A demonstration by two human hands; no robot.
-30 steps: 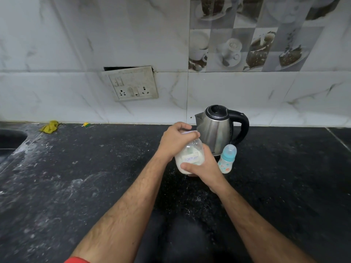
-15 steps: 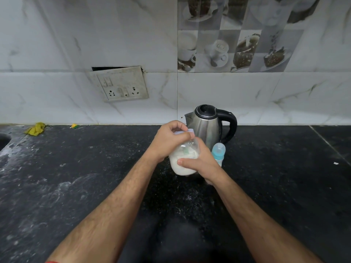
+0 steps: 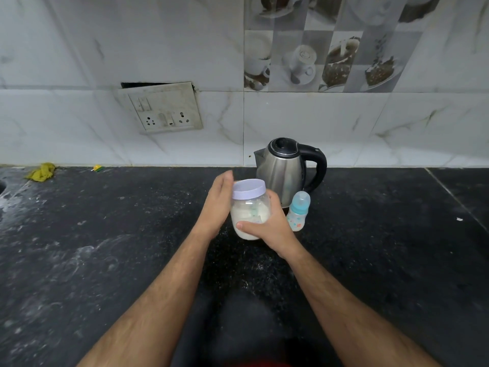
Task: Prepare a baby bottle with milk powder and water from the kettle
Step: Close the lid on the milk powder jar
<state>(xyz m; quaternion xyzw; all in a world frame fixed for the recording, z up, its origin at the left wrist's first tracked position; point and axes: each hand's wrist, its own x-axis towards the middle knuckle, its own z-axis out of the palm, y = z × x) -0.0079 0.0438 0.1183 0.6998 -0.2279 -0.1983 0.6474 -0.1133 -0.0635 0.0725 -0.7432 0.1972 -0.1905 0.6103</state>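
A clear plastic jar of white milk powder [image 3: 250, 217] with a pale lilac screw lid [image 3: 248, 189] stands on the black counter. My right hand [image 3: 267, 225] grips its body from the right. My left hand [image 3: 215, 205] is beside the jar on the left, fingers straight and together, palm close to the lid's side, holding nothing. A small baby bottle [image 3: 298, 211] with a blue cap stands just right of the jar. Behind both is a steel kettle [image 3: 284, 169] with a black lid and handle, lid closed.
The black stone counter [image 3: 105, 247] is dusted with white powder. A wall socket plate [image 3: 161, 107] hangs loose on the tiled wall. A yellow cloth [image 3: 41, 171] lies at the back left, near a sink edge [image 3: 2, 185].
My left hand has come off the top of the lid and now stands open beside the jar, so the lid is in full view. The camera has shifted slightly.
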